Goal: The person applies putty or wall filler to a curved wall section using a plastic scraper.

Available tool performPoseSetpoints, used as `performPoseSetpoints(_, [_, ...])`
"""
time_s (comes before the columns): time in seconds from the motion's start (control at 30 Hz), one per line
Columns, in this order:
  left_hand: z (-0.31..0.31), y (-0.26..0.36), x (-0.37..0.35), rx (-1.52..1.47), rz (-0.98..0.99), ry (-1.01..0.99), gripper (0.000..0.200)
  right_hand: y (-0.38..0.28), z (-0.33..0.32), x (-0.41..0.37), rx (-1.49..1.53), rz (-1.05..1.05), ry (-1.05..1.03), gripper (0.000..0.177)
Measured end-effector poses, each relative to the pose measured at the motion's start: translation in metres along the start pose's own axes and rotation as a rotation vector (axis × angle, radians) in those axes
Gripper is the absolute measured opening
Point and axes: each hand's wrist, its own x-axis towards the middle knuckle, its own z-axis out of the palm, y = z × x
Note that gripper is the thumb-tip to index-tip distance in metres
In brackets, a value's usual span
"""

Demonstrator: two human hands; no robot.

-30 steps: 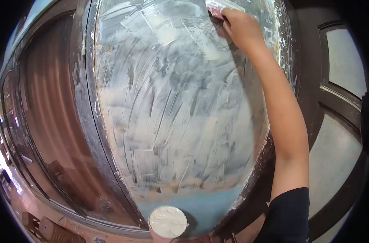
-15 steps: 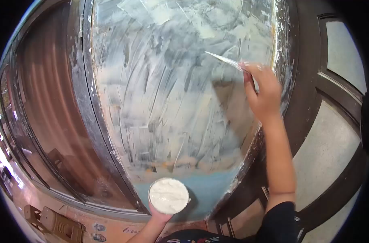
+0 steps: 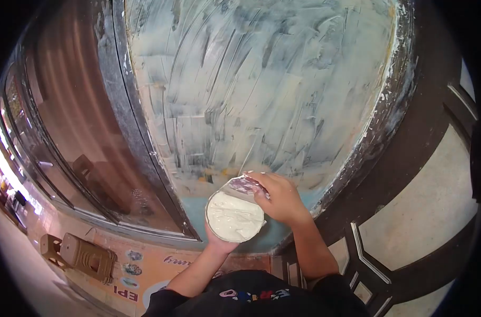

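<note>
My left hand (image 3: 221, 242) is wrapped round the underside of a round tub (image 3: 207, 222) full of thick white putty (image 3: 235, 215). In my right hand (image 3: 279, 196) is a flat, wide putty knife (image 3: 242, 188), smeared with white. Its blade lies over the tub's far rim, with the edge at the putty. Behind both hands rises a wall panel (image 3: 272, 100) coated in streaky white and grey strokes, with a blue strip (image 3: 198, 207) along its bottom.
A dark door with pale panels (image 3: 425, 206) stands on the right. To the left is a window with a brown curtain (image 3: 71, 105) behind glass. Brown plastic stools (image 3: 87, 256) stand at lower left beside a printed orange mat (image 3: 150, 264).
My right hand has come down from the upper wall to the tub, bringing the putty knife to the putty. The view has tilted lower, showing more floor.
</note>
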Motion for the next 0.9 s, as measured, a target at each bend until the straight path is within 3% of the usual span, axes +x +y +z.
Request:
performPoseSetpoints(0.2, [-0.010,0.003,-0.008,0.016,0.037,0.060,0.065,0.001,0.023,0.010,-0.104,-0.214,-0.175,0.041])
performPoseSetpoints(0.4, [-0.011,0.011,-0.006,-0.100,0.091,-0.005,0.067,0.006,0.044,0.018,0.025,-0.115,-0.189,0.042])
performPoseSetpoints(0.67, [-0.017,0.017,0.002,-0.071,0.220,0.166,0.063,0.000,0.051,0.019,0.110,0.141,-0.311,0.046])
performPoseSetpoints(0.8, [-0.013,0.021,0.002,-0.096,0.246,0.145,0.062,0.012,0.047,0.016,0.244,0.182,-0.236,0.033])
performPoseSetpoints(0.9, [-0.015,0.024,0.003,-0.097,0.204,0.098,0.062,0.011,0.023,0.026,0.218,0.111,-0.485,0.030])
